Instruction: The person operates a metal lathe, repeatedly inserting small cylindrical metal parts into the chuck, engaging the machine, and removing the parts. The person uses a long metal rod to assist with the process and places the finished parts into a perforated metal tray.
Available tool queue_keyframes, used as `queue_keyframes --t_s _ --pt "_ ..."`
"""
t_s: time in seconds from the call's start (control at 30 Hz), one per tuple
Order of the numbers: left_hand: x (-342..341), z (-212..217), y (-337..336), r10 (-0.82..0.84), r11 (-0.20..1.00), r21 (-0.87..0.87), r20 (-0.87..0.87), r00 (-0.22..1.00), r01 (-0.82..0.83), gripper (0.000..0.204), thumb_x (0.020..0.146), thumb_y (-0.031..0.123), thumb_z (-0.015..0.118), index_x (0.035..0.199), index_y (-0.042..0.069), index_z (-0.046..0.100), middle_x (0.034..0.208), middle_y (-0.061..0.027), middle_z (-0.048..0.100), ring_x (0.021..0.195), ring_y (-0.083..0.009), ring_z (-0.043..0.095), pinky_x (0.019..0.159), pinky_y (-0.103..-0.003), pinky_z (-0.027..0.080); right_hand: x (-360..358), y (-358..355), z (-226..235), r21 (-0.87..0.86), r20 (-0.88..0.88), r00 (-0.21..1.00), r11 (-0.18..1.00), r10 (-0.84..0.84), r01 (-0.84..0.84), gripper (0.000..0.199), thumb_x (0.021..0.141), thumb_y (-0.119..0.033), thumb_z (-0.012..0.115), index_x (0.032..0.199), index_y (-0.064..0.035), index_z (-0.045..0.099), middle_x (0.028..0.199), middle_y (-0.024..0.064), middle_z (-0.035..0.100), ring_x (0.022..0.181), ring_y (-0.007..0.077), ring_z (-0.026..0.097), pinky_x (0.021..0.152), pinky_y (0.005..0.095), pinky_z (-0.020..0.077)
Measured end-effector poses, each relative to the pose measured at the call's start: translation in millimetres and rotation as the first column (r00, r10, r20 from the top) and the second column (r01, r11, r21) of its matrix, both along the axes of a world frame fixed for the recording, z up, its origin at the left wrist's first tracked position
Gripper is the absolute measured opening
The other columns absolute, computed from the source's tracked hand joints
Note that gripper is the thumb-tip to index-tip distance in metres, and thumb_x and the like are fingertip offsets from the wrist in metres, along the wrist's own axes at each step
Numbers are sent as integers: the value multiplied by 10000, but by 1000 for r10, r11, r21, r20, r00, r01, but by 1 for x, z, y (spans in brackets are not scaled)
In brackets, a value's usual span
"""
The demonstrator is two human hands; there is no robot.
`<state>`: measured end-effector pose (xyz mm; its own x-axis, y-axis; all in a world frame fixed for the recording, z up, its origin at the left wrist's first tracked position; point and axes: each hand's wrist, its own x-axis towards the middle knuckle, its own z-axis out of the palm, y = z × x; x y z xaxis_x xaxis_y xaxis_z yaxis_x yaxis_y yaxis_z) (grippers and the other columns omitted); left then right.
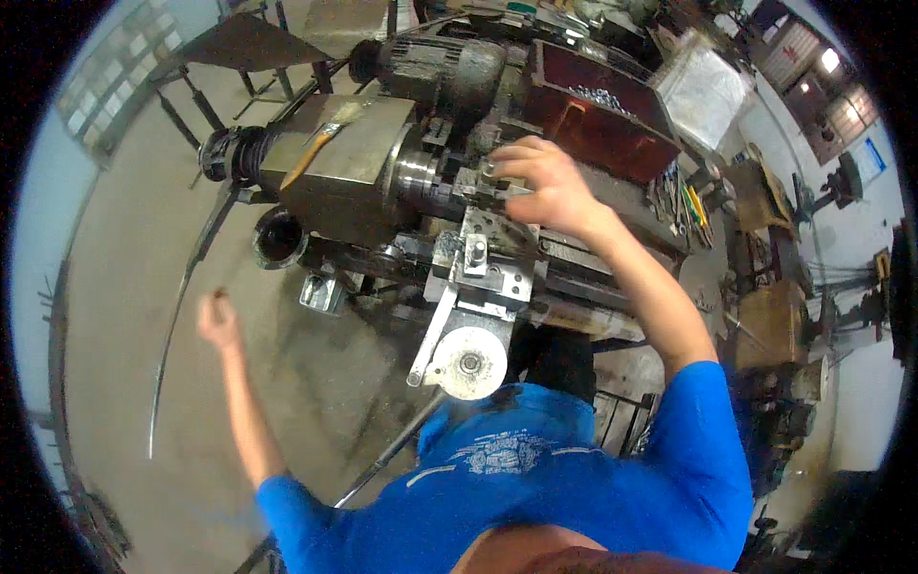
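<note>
A metal lathe stands in front of me, with a shiny chuck (418, 178) in its middle. Over the metal fixture (478, 188) beside the chuck is my right hand (550, 191), its thumb and fingers apart; whether the fingertips touch the fixture is hard to tell. My left hand (220, 323) is out to the left, away from the machine, blurred, with its fingers curled together. A small dark spot shows at those fingertips, too smeared to name. Nearer to me are the tool post (476, 253) and a round pale handwheel (469, 364) with a bar-shaped handle (433, 335).
A wooden-handled brush (314, 153) lies on the headstock cover (354, 143). Behind the lathe are a motor (445, 72) and a red-brown box (612, 134) holding small metal parts (598, 97). Several hand tools (684, 206) lie at the right. A long thin rod (177, 325) slants down at left.
</note>
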<state>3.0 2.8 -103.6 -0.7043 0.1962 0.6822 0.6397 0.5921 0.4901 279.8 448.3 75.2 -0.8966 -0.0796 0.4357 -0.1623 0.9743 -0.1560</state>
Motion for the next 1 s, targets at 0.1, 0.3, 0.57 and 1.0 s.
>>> queue_keyframes --t_s 0.1,0.3,0.57,1.0 --pt "-4 -93 64 -59 992 0 880 472 123 438 723 268 647 1043 -21 572 937 -198 620 831 -275 606 737 -373 465 66 20 13 -50 57 990 990 -130 133 360 520 -127 595 866 -30 622 1061 139 575 937 312 527 813 385 433" --pt "-17 -123 89 89 433 -864 323 942 255 194 739 158 553 915 95 605 822 -136 631 804 -312 607 675 -436 474 208 68 -7 -64 218 827 837 -519 543 353 541 -127 603 879 -28 638 1041 138 593 949 321 544 838 364 437" --pt "23 -93 71 210 569 -766 487 848 299 433 708 292 652 1072 72 567 888 -168 625 830 -326 604 720 -412 480 410 177 -77 15 268 267 281 -926 960 390 630 -125 597 1017 -97 628 879 171 630 805 288 607 710 335 468" --pt "216 53 75 -135 616 1 985 105 788 433 789 216 625 1160 19 518 906 -100 647 839 -166 605 756 -307 475 571 256 -175 450 376 -193 -4 -906 893 468 685 -106 511 1150 -54 509 1042 171 580 1003 331 537 854 397 432"
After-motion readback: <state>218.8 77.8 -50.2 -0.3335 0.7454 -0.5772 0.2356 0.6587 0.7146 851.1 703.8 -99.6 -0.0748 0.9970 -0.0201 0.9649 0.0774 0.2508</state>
